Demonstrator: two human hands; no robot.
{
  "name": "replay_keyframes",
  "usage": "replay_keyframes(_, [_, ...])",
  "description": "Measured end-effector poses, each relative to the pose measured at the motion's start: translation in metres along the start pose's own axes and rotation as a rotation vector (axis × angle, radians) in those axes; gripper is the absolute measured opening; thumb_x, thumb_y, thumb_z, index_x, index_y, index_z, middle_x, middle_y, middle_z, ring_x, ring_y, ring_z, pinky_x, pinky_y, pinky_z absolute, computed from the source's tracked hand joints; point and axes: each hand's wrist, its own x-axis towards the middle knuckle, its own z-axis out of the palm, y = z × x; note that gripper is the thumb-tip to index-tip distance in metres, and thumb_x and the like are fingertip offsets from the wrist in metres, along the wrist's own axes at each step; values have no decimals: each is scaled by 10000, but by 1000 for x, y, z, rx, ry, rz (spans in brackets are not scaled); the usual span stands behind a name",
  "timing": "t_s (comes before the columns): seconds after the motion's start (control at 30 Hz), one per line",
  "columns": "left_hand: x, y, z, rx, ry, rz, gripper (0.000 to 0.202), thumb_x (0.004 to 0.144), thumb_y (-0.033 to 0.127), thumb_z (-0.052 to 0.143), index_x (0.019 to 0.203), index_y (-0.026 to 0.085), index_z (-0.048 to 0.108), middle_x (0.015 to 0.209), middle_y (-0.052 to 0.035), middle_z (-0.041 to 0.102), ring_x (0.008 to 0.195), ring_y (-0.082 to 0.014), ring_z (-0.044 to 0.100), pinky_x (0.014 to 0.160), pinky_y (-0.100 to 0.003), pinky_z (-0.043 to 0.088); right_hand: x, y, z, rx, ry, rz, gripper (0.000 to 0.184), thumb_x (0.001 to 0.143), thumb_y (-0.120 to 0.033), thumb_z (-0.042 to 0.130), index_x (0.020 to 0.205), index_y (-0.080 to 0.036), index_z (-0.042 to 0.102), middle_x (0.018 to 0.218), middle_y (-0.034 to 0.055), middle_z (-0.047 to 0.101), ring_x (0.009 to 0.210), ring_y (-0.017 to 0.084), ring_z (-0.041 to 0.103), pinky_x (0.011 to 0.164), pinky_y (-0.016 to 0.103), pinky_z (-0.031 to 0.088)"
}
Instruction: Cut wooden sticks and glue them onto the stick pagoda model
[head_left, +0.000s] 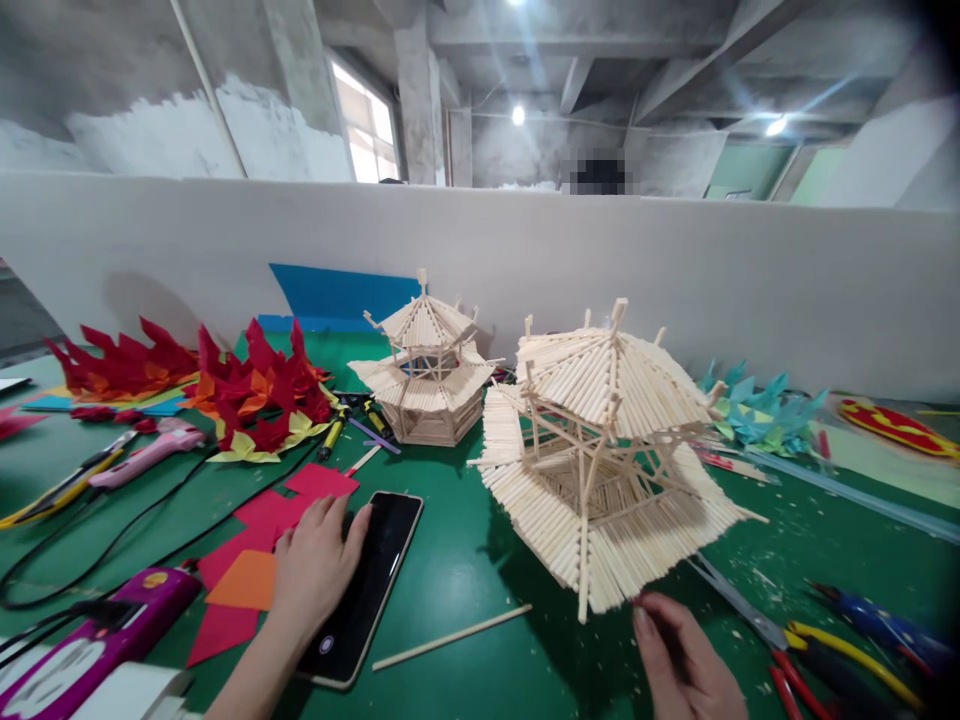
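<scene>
My left hand [315, 565] lies on the left edge of a black phone [367, 585] flat on the green mat, fingers stretched out and together. My right hand [686, 655] is at the lower edge of a large wooden-stick pavilion model [600, 450], which is tilted; its fingers curl near the bottom roof sticks, and I cannot see whether they grip them. A smaller stick pavilion [427, 365] stands upright behind. One loose stick [450, 638] lies between my hands.
Red and orange paper shapes [255, 560] lie under my left wrist. Red-yellow paper flames [255, 390] and teal paper flames [757, 410] flank the models. A pink glue gun [150, 448], a purple tool [90, 640], cables, and pliers [832, 660] lie around. A white partition [675, 260] stands behind.
</scene>
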Motion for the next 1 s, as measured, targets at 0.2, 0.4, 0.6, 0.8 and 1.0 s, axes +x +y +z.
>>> replay_keyframes(0.2, [-13, 11, 6, -89, -31, 79, 678, 777, 524, 345, 1204, 0, 394, 1160, -216, 528, 1062, -293, 518, 887, -355, 411, 1, 1, 1, -4, -11, -53, 286, 728, -474, 557, 742, -198, 632, 649, 29, 663, 510, 149, 592, 396, 192, 419])
replay_keyframes(0.4, [-28, 10, 22, -164, -14, 148, 664, 737, 465, 421, 1267, 92, 276, 1243, -200, 437, 1155, -328, 437, 912, -437, 397, 3, -1, 1, 60, -36, -75, 256, 741, -430, 560, 753, -187, 639, 686, 41, 672, 551, 152, 605, 398, 182, 422])
replay_keyframes(0.6, [-31, 30, 17, -103, -53, 132, 641, 765, 426, 378, 1255, 21, 297, 1297, -279, 327, 1177, -369, 401, 906, -438, 396, 3, -5, 1, 105, -70, -78, 214, 751, -390, 562, 749, -187, 632, 624, 22, 631, 589, 151, 597, 457, 173, 449])
replay_keyframes(0.8, [-36, 59, 10, -92, -84, 139, 637, 762, 400, 412, 1261, 19, 298, 1313, -297, 311, 1207, -375, 362, 878, -435, 417, 6, -6, -2, 43, -136, -158, 169, 791, -324, 519, 784, -179, 606, 679, 31, 647, 564, 135, 592, 501, 170, 476])
replay_keyframes(1.0, [-38, 60, 10, -114, -41, 189, 668, 769, 443, 431, 1264, 13, 306, 1321, -298, 295, 1202, -395, 353, 877, -462, 410, 9, 4, -4, -24, -264, -223, 141, 820, -271, 475, 830, -160, 563, 674, 31, 629, 541, 124, 580, 510, 165, 482])
